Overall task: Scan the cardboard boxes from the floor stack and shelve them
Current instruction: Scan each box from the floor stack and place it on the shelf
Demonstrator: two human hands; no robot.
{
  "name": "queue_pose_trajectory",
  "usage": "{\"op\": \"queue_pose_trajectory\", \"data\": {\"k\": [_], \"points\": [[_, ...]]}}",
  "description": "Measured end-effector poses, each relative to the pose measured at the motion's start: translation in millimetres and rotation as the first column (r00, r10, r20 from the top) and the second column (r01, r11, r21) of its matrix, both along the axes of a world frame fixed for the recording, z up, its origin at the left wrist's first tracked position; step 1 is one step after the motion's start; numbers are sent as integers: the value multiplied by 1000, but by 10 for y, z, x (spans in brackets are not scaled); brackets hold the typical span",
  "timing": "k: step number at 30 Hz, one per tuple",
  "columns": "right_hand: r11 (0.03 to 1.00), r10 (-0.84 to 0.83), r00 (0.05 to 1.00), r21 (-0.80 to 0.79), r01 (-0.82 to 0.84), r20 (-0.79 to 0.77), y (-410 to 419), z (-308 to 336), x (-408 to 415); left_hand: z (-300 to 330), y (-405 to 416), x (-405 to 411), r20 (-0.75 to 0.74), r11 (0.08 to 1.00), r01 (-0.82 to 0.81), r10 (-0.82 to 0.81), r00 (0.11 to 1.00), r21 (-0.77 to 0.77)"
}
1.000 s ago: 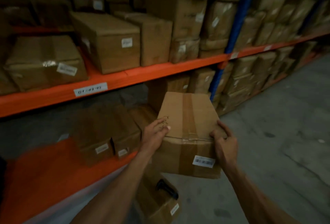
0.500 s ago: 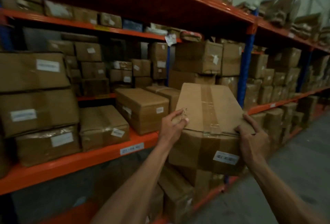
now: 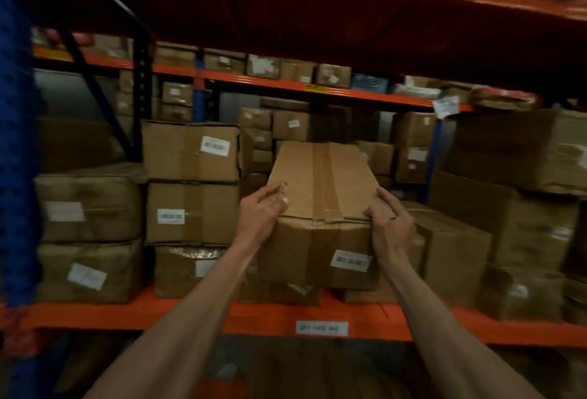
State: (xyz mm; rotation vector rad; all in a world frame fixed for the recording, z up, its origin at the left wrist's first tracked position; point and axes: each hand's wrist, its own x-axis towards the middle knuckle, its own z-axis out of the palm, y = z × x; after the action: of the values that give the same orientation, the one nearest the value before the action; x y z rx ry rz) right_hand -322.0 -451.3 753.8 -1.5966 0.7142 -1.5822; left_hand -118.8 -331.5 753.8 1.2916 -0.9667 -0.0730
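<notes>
Box held up at the shelf

Both arms reach forward. Left hand [image 3: 260, 212] and right hand [image 3: 389, 223] grip the near top corners of a cardboard box [image 3: 320, 208], fingers curled over its edges. Box: brown, taped down the middle, barcode label [image 3: 350, 260] on the near face. It sits in front of stacked boxes [image 3: 190, 182] above the orange shelf [image 3: 127, 316]. Dim warehouse racking.

Your two forearms are bare from the lower edge of the view up to the wrists, with no sleeve showing. Your left hand [image 3: 259, 217] and right hand [image 3: 392, 223] wear no gloves, rings or watch.
</notes>
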Motion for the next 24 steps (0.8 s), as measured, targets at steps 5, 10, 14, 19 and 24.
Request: {"op": "queue_pose_trajectory", "data": {"k": [5,10,14,19,24], "points": [[991,132,989,45,-129,-63,-712,-218,786,-153,-373,550,-115,991,-117,124,986,63],[981,162,986,118,-155,-51,-1264,-470,1305,-308,-862,1009,-165,982,-131,153,974,139],[982,129,988,152,-116,-81,-1552,-814,1556,-630,-1240,1305,-126,970,-143,170,977,196],[995,79,985,67,-69,-156,-1755,-988,1709,-960,-1554,1492,464,890,-429,449,764,-154],[905,-116,956,-425,-10,-270,-1943,-1094,1821,-1016,-1640,1731,810,800,-450,536,238,-397]]}}
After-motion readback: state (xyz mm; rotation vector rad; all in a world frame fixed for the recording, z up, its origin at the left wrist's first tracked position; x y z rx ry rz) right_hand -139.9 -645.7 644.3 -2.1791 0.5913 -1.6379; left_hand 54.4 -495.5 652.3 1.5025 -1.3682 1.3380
